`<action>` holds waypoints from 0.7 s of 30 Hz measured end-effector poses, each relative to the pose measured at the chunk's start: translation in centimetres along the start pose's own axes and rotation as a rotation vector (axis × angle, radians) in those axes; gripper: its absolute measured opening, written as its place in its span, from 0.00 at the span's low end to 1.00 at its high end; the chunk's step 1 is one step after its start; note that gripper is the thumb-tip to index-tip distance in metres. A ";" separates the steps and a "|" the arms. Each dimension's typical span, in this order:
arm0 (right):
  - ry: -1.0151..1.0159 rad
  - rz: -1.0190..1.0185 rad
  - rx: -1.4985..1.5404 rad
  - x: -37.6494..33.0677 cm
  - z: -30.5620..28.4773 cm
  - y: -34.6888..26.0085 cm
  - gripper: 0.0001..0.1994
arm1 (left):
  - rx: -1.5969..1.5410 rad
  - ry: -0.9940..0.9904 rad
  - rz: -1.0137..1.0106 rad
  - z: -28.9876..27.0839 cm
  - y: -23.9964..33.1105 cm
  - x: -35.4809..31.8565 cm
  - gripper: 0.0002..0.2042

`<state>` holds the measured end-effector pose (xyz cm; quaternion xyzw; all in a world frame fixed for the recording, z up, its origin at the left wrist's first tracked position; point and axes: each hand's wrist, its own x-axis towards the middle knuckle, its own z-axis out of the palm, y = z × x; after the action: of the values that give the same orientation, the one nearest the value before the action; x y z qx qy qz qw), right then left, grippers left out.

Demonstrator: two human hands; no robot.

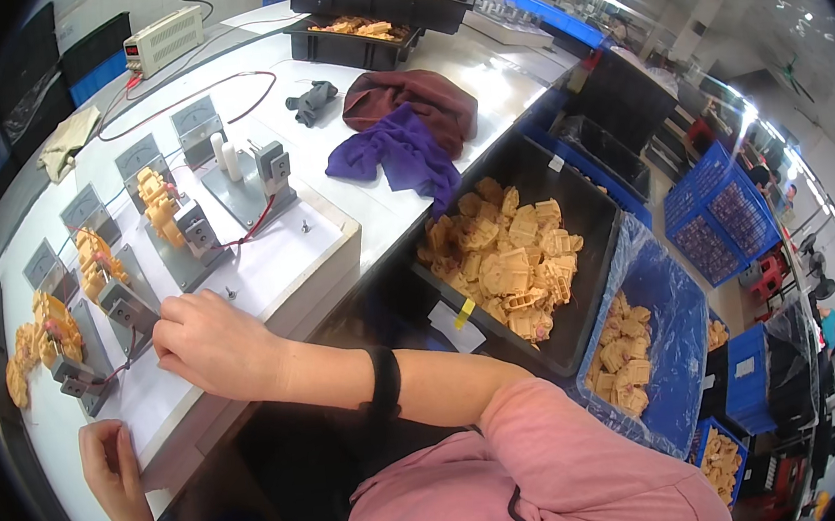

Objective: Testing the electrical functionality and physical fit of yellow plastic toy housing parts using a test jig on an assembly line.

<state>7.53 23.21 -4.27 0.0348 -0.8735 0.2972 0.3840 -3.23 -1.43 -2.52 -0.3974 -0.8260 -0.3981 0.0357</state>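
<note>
My right hand (217, 346) is over the front edge of a white platform (293, 272), its fingers bent down beside a grey clamp (129, 306) and red wires; its fingertips are partly hidden. My left hand (111, 459) hangs at the platform's near left corner, fingers loosely curled, with nothing visible in them. On the platform stand several metal test fixtures. Yellowish plastic parts sit in three of them: one at the left (57, 328), one in the middle (96, 263) and one farther back (160, 207). The rightmost fixture (247, 181) holds white posts and no yellowish part.
Analog dial meters (195, 117) stand behind the fixtures. A purple cloth (392, 152), a maroon cloth (422, 94) and a power supply (164, 42) lie farther back. To my right are a black bin (592, 244) and a plastic-lined blue bin (671, 337), both holding yellowish parts.
</note>
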 end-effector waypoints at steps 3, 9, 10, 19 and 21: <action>-0.011 0.008 0.027 0.0 0.0 0.1 0.05 | -0.008 -0.004 -0.011 0.0 -0.4 0.0 0.01; -0.009 0.012 0.048 0.0 -0.3 0.1 0.05 | -0.012 -0.013 -0.032 -0.1 0.0 -0.1 0.01; -0.010 0.013 0.050 0.0 -0.3 0.1 0.05 | -0.009 -0.010 -0.021 -0.1 0.0 -0.1 0.02; 0.001 0.011 0.037 0.0 -0.6 -0.1 0.05 | 0.005 0.016 -0.017 0.2 0.1 -0.1 0.02; 0.003 0.008 0.032 -0.1 -0.6 -0.2 0.05 | 0.003 0.017 -0.011 0.2 0.0 0.0 0.02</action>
<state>8.00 23.38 -3.95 0.0368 -0.8682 0.3126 0.3835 -3.14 -1.34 -2.63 -0.3896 -0.8284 -0.4003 0.0411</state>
